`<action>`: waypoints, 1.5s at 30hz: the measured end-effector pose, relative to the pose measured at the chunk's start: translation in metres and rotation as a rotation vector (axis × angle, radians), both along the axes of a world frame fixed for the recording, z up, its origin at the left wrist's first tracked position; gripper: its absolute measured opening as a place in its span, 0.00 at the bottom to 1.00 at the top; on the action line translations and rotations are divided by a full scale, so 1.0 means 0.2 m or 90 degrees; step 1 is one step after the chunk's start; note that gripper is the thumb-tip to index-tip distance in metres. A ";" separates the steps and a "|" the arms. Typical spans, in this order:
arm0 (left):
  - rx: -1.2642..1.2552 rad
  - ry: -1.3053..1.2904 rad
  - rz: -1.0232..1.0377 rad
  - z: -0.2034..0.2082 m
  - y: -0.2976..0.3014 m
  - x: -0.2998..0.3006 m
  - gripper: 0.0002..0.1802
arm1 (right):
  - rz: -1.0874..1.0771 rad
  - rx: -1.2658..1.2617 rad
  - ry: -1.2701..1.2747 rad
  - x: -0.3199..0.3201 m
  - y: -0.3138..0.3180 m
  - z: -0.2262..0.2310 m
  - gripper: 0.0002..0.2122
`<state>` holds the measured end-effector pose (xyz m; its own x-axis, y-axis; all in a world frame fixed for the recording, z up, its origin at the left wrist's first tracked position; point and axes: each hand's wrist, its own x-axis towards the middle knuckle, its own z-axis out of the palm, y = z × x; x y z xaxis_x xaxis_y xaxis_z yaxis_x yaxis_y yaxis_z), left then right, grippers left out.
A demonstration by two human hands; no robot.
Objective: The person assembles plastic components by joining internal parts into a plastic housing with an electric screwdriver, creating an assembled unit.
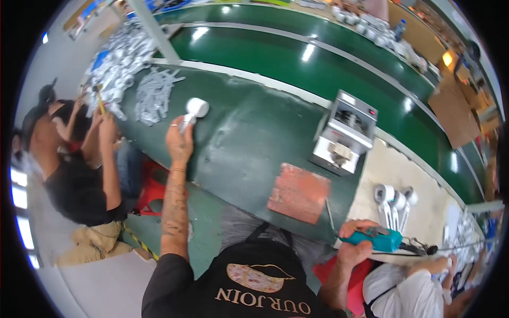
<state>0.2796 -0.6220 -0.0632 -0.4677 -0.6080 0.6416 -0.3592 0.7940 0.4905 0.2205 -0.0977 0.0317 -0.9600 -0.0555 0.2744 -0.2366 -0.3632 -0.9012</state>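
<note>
Out over the green work table, my left hand [180, 142] is closed round the slim handle of a white round-headed piece [197, 107]. Its thick, drum-like head points away from me, and I cannot tell its exact kind. My right hand [355, 245] grips a teal electric screwdriver [383, 239] at the table's right end, with a dark cord running off to the right. A reddish square mat [299, 193] lies between my hands, and a thin metal rod [331, 213] rests beside it. Several similar white round-headed pieces [385, 194] lie beyond the screwdriver on a pale surface.
A metal box-shaped machine [347, 132] stands at the table's far right. Grey strip-like parts [155, 95] are piled at the far left beside a heap of whitish parts [124, 53]. Beyond runs a green conveyor [254, 45]. Co-workers sit left [79, 180] and right [405, 291].
</note>
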 end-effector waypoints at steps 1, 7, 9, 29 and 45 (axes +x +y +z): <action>-0.057 -0.013 0.001 0.01 -0.03 -0.02 0.17 | 0.007 -0.072 -0.104 0.00 0.03 -0.03 0.30; -0.016 -0.043 0.015 0.00 -0.37 0.10 0.18 | 0.042 -0.051 -0.034 0.00 0.02 -0.01 0.32; -0.004 -0.069 0.048 -0.07 -0.51 0.08 0.19 | 0.012 -0.051 -0.032 0.01 0.07 0.02 0.33; 0.029 -0.358 -0.954 0.43 2.33 -0.77 0.31 | -0.103 0.071 -0.005 0.08 0.29 0.06 0.33; -0.058 -0.479 -0.789 0.54 1.77 -0.47 0.24 | -0.037 0.058 -0.064 0.04 0.22 0.05 0.33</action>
<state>0.1848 -0.2688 0.0454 -0.8889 0.4573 0.0262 0.4228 0.7972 0.4310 0.2282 -0.0545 0.0416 -0.9846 -0.0198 0.1736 -0.1621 -0.2670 -0.9500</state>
